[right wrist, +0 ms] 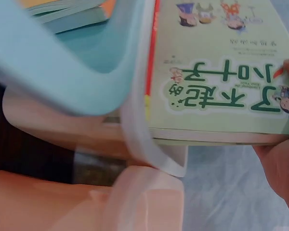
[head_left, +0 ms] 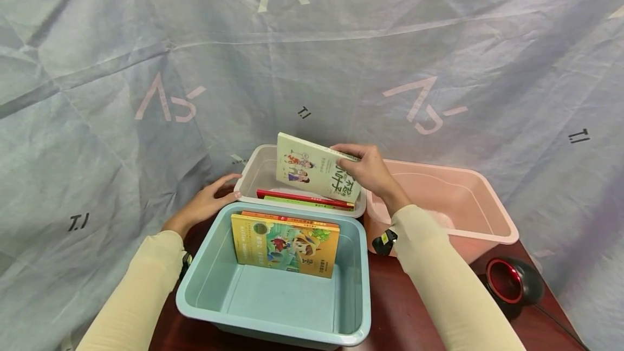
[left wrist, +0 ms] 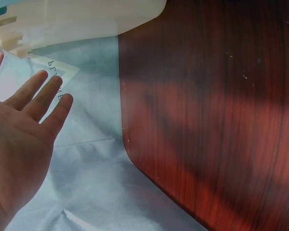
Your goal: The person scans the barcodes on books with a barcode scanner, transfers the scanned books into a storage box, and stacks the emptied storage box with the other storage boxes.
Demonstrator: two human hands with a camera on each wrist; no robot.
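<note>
My right hand (head_left: 368,169) pinches a pale green book (head_left: 312,169) at its upper right edge, thumb on the illustrated cover. The book is tilted, its lower part inside the white tub (head_left: 253,164), behind a red book (head_left: 307,197) and a green book (head_left: 302,203) lined along the near wall. In the right wrist view the book's cover (right wrist: 221,91) shows large green characters. At the white tub's left end, my left hand (head_left: 209,202) touches the rim; the left wrist view shows that hand (left wrist: 24,130) with several fingers straight and spread.
Nearest me stands a blue tub (head_left: 287,326) with a yellow illustrated book (head_left: 287,248) and others behind it against its far wall. A pink tub (head_left: 463,177) is at the right. A black device with a red ring (head_left: 517,280) sits on the dark wooden table (head_left: 390,307). Grey sheeting (head_left: 312,69) hangs behind.
</note>
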